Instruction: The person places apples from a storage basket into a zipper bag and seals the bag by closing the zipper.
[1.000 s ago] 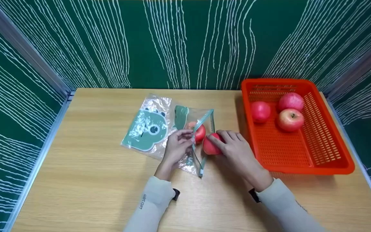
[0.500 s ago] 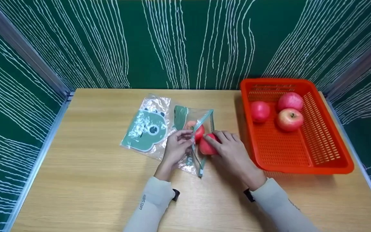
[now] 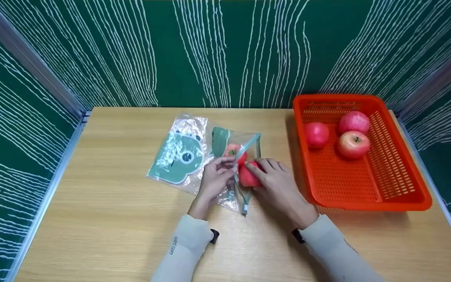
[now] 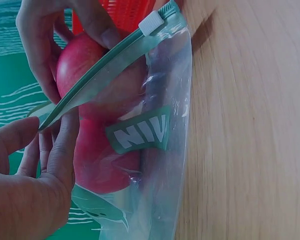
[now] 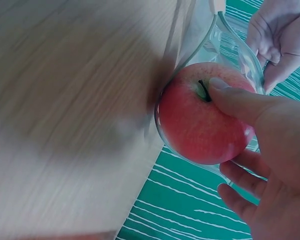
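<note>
The desk point(image 3: 92, 219), pale with wood grain, carries both containers in front of you. The larger container, the orange-red basket point(image 3: 366, 205), stands at your right, its walls pierced with slots. The smaller, the clear zip bag point(image 3: 178, 166) with green print, lies left of the basket, flat at its far-left part and parted at its mouth, which faces the basket. Your right hand point(image 3: 280, 184), thumb beside the stem, grips the held apple point(image 5: 199, 125) within this mouth, partly behind the plastic. Your left hand point(image 3: 213, 182) pinches the edge of the mouth between thumb and fingers. The bagged apple point(image 4: 102, 165) lies deeper inside, just beside the held one. Three more occupy the basket toward its far end: the left apple point(image 3: 316, 135) near the left wall, and the back apple point(image 3: 354, 122) and front apple point(image 3: 353, 145) close together, the latter stem upward. The white slider point(image 4: 151, 23) sits at the end of the zip nearest you.
</note>
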`<state>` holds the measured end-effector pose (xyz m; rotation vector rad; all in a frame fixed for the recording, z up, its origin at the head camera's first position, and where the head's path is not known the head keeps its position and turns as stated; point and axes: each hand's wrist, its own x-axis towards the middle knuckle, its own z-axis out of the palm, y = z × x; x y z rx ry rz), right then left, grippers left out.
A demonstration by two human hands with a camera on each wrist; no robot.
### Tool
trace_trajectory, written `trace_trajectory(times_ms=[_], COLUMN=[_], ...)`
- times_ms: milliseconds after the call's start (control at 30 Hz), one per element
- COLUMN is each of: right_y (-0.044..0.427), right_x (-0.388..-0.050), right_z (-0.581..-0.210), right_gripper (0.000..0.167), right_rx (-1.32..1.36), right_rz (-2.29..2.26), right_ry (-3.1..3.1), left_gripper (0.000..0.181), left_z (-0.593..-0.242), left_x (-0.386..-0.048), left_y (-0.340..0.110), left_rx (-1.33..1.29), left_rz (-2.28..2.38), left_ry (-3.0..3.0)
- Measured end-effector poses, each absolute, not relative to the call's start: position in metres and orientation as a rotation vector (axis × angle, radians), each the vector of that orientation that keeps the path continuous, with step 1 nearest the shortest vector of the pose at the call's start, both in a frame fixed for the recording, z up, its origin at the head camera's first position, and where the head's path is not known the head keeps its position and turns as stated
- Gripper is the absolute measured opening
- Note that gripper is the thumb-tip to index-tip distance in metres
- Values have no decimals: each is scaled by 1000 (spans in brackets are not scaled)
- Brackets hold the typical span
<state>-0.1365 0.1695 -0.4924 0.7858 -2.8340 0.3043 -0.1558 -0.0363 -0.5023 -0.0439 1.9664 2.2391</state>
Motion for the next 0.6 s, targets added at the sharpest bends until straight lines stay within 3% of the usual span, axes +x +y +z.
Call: trace_trajectory(times_ms=[600], right_y=[157], right_x=[-146], right_z=[-502], right_gripper=[69], right_rx=[799], right_rz=[382], right_ry=[-2776], left_gripper=[32], left_z=[-500], left_x=[-154], left_y=[-37], left_rx=[-40], left_rz=[2271], left_ry=[1921])
